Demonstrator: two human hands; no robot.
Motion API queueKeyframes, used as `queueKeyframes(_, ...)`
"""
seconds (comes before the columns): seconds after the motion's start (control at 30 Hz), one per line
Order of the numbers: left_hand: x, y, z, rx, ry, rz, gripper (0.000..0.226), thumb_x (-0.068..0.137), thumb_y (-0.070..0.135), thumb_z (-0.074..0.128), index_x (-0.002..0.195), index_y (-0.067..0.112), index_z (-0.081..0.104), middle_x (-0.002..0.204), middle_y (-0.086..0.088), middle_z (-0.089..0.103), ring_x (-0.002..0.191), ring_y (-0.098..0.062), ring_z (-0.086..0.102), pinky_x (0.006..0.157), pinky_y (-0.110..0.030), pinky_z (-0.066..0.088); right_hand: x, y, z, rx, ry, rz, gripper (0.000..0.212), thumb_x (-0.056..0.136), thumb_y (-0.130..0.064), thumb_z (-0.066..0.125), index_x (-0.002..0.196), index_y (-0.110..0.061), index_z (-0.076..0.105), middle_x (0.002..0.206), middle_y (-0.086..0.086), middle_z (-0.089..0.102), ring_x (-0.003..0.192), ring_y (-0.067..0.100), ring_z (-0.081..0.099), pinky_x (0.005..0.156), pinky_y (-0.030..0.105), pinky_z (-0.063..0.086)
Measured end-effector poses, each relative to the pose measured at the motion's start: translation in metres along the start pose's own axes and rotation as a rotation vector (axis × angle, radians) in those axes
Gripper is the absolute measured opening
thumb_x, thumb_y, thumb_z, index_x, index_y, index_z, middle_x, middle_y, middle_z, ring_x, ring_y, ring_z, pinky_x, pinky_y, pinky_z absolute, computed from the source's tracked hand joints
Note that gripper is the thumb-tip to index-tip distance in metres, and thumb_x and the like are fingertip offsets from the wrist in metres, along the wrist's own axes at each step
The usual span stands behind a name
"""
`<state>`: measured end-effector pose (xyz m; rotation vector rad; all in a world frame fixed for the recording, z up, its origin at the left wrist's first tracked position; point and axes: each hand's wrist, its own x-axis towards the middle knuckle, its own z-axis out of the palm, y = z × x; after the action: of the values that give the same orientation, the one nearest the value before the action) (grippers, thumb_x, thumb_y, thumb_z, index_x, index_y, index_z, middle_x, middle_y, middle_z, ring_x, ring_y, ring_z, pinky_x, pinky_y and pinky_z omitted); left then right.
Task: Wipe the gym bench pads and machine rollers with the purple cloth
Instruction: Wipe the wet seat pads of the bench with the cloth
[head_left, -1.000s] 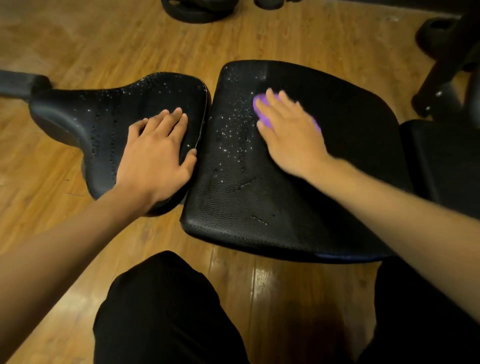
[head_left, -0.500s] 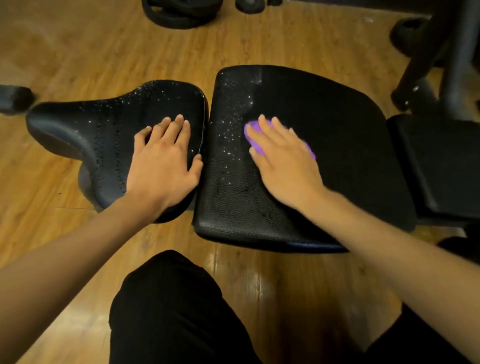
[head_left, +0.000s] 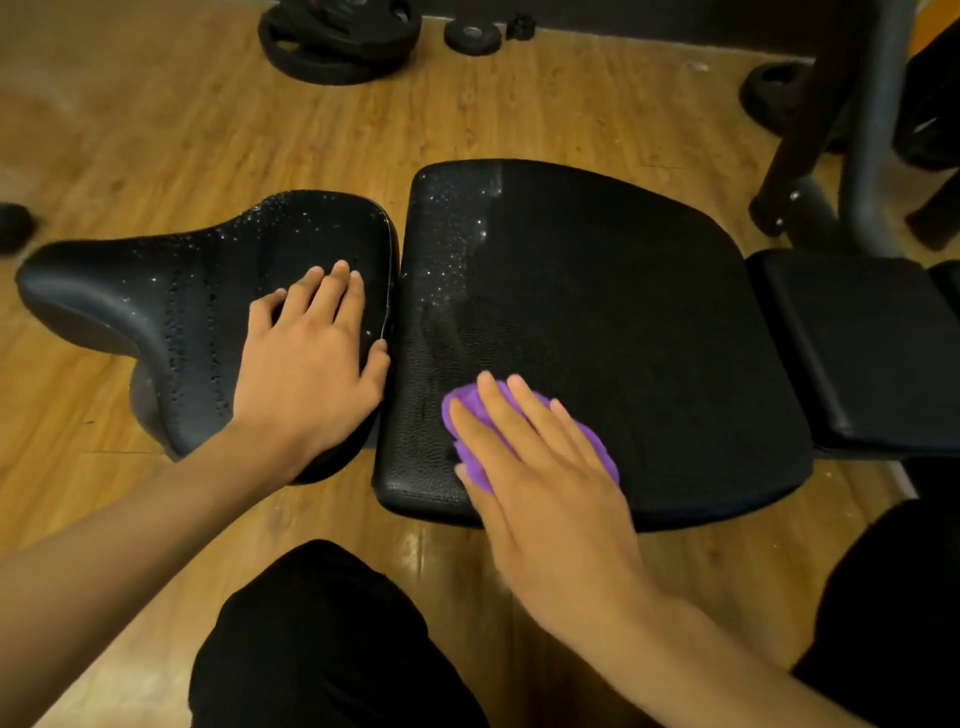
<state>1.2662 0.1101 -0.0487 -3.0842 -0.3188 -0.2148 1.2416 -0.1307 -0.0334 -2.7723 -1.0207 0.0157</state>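
Hands (head_left: 545, 467) flat on wet pads (head_left: 597, 312)

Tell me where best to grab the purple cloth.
Pinch the bunched edge of the purple cloth that shows left of the right hand, coming from above and the left. The rest is pressed flat under that hand on the bench pad.

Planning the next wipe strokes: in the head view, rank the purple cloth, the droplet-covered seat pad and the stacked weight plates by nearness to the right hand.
1. purple cloth: directly under the right hand, on the wide pad.
2. seat pad: to the left, beside the wide pad.
3. stacked weight plates: on the floor, far beyond both pads, upper left.
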Motion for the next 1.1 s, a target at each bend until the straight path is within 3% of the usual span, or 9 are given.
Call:
queueKeyframes(0.07,0.002,-0.001,0.0,-0.005,-0.004,0.001,0.074,0.099,0.05,0.033,0.157,0.004,0.038,0.164,-0.015,0.038,0.152,-0.031,0.032,0.116,-0.051,0.027,0.012,0.022,-0.003,0.025,-0.043,-0.017,0.057,0.107,-0.046,0.017,0.158,-0.028,0.034,0.168,-0.003,0.026,0.156,0.018,0.019,0.126,0.035,0.014)
queueKeyframes(0.2,0.0,-0.002,0.003,-0.028,-0.006,0.02,0.075,0.098,0.052,0.035,0.156,0.005,0.041,0.163,-0.014,0.04,0.151,-0.031,0.034,0.113,-0.05,0.028,0.097,0.05,-0.001,0.045,-0.02,0.158,0.052,0.111,-0.039,0.026,0.162,-0.025,0.025,0.171,0.001,0.015,0.159,0.022,0.007,0.128,0.039,0.007)
queueKeyframes(0.4,-0.001,-0.015,-0.006,0.031,-0.082,0.098,0.08,0.098,0.057,0.027,0.16,0.008,0.035,0.166,-0.011,0.035,0.151,-0.032,0.035,0.106,-0.049,0.035,0.013,0.027,-0.003,0.085,-0.019,0.122,0.06,0.105,-0.049,0.015,0.161,-0.03,0.024,0.17,-0.006,0.013,0.158,0.015,0.008,0.127,0.034,0.006)
queueKeyframes(0.6,0.003,-0.028,-0.004,0.056,-0.076,0.155,0.08,0.101,0.063,0.019,0.163,0.013,0.029,0.17,-0.006,0.027,0.153,-0.029,0.033,0.106,-0.049,0.037,0.153,0.105,-0.009,0.077,0.058,0.32,0.055,0.111,-0.041,0.028,0.163,-0.025,0.022,0.172,0.005,0.012,0.158,0.026,0.008,0.127,0.043,0.007)
queueKeyframes(0.73,-0.008,-0.03,0.001,0.012,-0.069,0.195,0.08,0.101,0.062,0.025,0.163,0.011,0.03,0.17,-0.006,0.025,0.156,-0.027,0.026,0.115,-0.047,0.03,0.06,0.057,0.003,0.102,0.044,0.211,0.055,0.11,-0.042,0.025,0.163,-0.027,0.023,0.171,-0.002,0.013,0.159,0.019,0.007,0.128,0.036,0.005)
queueKeyframes(0.83,-0.012,-0.026,0.001,-0.035,-0.04,0.165,0.079,0.099,0.06,0.031,0.16,0.009,0.038,0.167,-0.011,0.034,0.154,-0.03,0.031,0.118,-0.049,0.029,-0.002,0.035,0.0,0.135,-0.001,0.099,0.057,0.107,-0.047,0.016,0.161,-0.032,0.025,0.17,-0.011,0.015,0.158,0.011,0.006,0.128,0.031,0.005)
queueKeyframes(0.93,-0.007,-0.023,0.0,-0.039,-0.03,0.148,0.08,0.096,0.06,0.035,0.157,0.009,0.042,0.164,-0.012,0.039,0.152,-0.031,0.035,0.117,-0.05,0.031,0.08,0.07,-0.005,0.088,0.012,0.071,0.057,0.107,-0.043,0.02,0.162,-0.029,0.025,0.17,-0.006,0.015,0.158,0.016,0.008,0.127,0.035,0.006)
queueKeyframes(1.0,-0.002,-0.022,-0.001,-0.035,-0.036,0.16,0.08,0.096,0.061,0.035,0.157,0.01,0.043,0.164,-0.012,0.039,0.151,-0.03,0.035,0.117,-0.049,0.031,0.16,0.096,-0.005,0.056,0.071,0.129,0.053,0.11,-0.037,0.025,0.161,-0.024,0.028,0.171,0.003,0.017,0.158,0.026,0.012,0.126,0.044,0.01)
queueKeyframes(1.1,-0.003,-0.023,-0.001,-0.038,-0.023,0.132,0.079,0.095,0.061,0.036,0.156,0.011,0.044,0.164,-0.012,0.04,0.151,-0.029,0.036,0.117,-0.048,0.03,0.223,0.111,-0.007,0.044,0.073,0.205,0.052,0.112,-0.035,0.028,0.162,-0.021,0.026,0.171,0.007,0.013,0.158,0.028,0.008,0.127,0.044,0.007)
